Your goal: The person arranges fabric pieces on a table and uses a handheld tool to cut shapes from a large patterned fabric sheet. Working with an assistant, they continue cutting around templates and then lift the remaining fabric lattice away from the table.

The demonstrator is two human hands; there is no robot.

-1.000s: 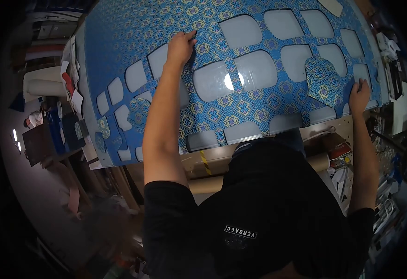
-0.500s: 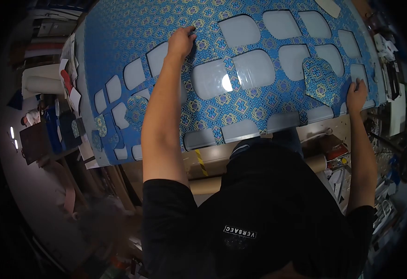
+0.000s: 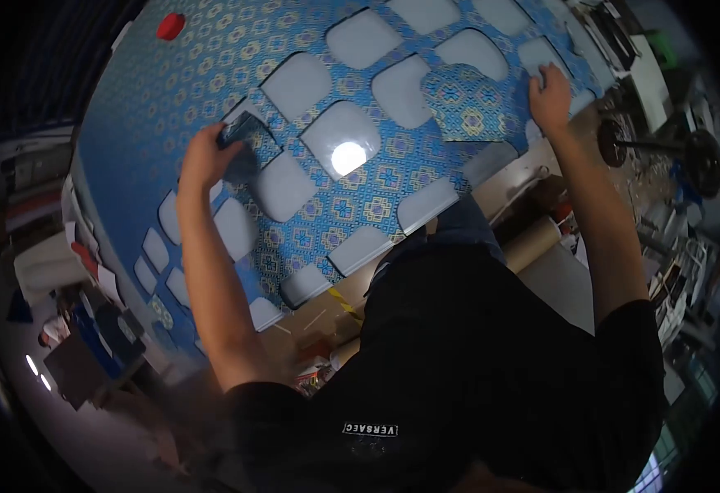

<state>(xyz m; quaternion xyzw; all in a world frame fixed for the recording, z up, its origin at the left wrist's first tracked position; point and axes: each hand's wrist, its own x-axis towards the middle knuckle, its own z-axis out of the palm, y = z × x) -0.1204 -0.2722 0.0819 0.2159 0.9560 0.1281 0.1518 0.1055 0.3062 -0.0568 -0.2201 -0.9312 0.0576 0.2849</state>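
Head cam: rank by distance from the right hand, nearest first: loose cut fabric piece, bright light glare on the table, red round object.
From the right hand:
1. Loose cut fabric piece, just beside it, toward the left.
2. Light glare, mid-table.
3. Red round object, far upper-left corner.

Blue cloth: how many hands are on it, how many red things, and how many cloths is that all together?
Hands: 2 (left hand, right hand)
Red thing: 1
Cloth: 1
Total: 4
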